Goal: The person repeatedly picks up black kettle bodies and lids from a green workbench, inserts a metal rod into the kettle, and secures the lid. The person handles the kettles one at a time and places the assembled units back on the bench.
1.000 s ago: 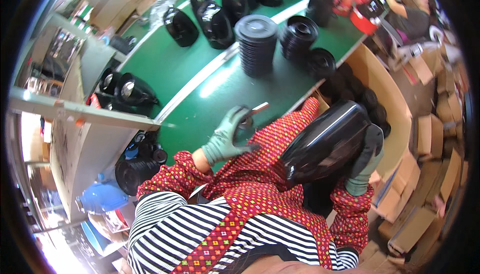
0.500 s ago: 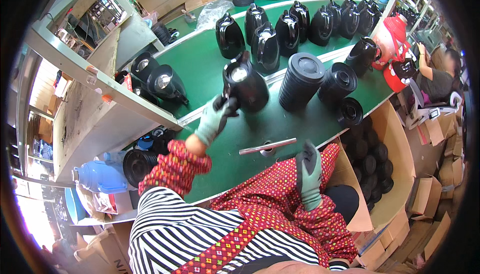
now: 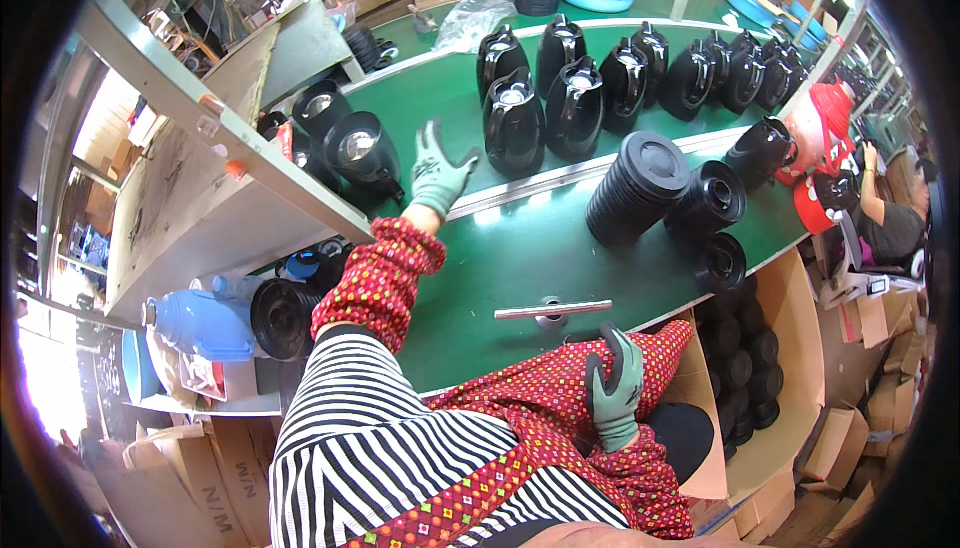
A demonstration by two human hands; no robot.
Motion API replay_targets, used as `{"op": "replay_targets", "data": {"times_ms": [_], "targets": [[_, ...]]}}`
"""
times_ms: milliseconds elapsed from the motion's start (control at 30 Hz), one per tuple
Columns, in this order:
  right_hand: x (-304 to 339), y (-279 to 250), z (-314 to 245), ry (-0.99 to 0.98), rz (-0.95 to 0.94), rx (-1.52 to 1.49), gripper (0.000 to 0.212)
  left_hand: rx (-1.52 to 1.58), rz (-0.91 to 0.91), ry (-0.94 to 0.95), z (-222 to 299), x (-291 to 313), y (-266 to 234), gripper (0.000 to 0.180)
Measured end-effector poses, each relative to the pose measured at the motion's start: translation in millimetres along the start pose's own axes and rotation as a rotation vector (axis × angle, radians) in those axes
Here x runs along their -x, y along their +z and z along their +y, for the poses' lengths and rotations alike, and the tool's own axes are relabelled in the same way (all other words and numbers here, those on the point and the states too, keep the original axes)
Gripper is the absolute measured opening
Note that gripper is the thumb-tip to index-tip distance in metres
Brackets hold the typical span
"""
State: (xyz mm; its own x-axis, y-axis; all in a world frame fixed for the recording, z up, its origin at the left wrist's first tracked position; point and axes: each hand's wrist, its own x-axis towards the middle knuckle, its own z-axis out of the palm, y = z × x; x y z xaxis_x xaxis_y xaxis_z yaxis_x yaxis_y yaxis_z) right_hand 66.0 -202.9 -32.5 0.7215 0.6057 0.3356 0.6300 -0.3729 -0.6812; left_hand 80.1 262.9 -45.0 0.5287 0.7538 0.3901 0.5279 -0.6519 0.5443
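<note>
My left hand (image 3: 440,173), in a grey-green work glove, reaches over the green work surface (image 3: 450,328) with its fingers spread and nothing in them. Just right of it stands a glossy black jug (image 3: 514,128) with a shiny top, upright at the near left of a group of similar jugs (image 3: 624,88). My right hand (image 3: 615,388), gloved alike, hovers by my lap in the red patterned cloth, its fingers loosely curved and apart, holding nothing visible. Beyond its fingertips a metal bar (image 3: 553,310) lies across a small round fitting on the surface.
A stack of black round discs (image 3: 640,188) stands right of centre, beside more black parts (image 3: 708,198). An open carton (image 3: 790,338) at the right holds black round pieces. Further black jugs (image 3: 362,153) stand by the metal post at left. A co-worker (image 3: 885,208) sits at far right.
My left hand has let go of a black jug, which now stands at the near left of the group. My right hand's fingers have spread a little. The whole view has shifted.
</note>
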Motion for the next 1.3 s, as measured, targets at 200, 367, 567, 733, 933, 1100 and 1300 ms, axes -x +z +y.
{"op": "replay_targets", "data": {"times_ms": [200, 367, 567, 733, 933, 1100, 1300], "targets": [[2.7, 2.8, 0.5, -0.025, -0.008, 0.021, 0.051, -0.242, 0.03, -0.395, -39.9, 2.9, -88.0, 0.098], [-3.9, 6.4, -1.2, -0.037, -0.022, -0.032, 0.05, -0.313, 0.151, -0.149, -81.0, -0.8, -90.1, 0.062], [-40.7, -21.2, -39.0, 0.106, -0.076, -0.336, 0.063, 0.067, -0.008, 0.306, 37.1, 84.3, -125.5, 0.025], [-83.9, -23.3, -66.2, 0.64, -0.21, -0.923, 0.104, 0.21, -0.24, 0.656, 140.0, 143.0, -157.6, 0.035], [-73.0, -42.2, -60.8, 0.71, -0.169, -1.23, 0.068, 0.464, -0.43, 0.979, 173.2, 179.4, -157.1, 0.041], [-45.1, -104.2, -37.9, 0.513, -0.211, -1.06, 0.072, 1.074, -0.558, -0.084, 145.6, 179.6, -132.4, 0.061], [-74.6, -146.4, -38.5, 0.299, -0.648, -1.136, 0.103, 1.657, -1.781, -0.249, 106.0, 196.3, -75.5, 0.06]]}}
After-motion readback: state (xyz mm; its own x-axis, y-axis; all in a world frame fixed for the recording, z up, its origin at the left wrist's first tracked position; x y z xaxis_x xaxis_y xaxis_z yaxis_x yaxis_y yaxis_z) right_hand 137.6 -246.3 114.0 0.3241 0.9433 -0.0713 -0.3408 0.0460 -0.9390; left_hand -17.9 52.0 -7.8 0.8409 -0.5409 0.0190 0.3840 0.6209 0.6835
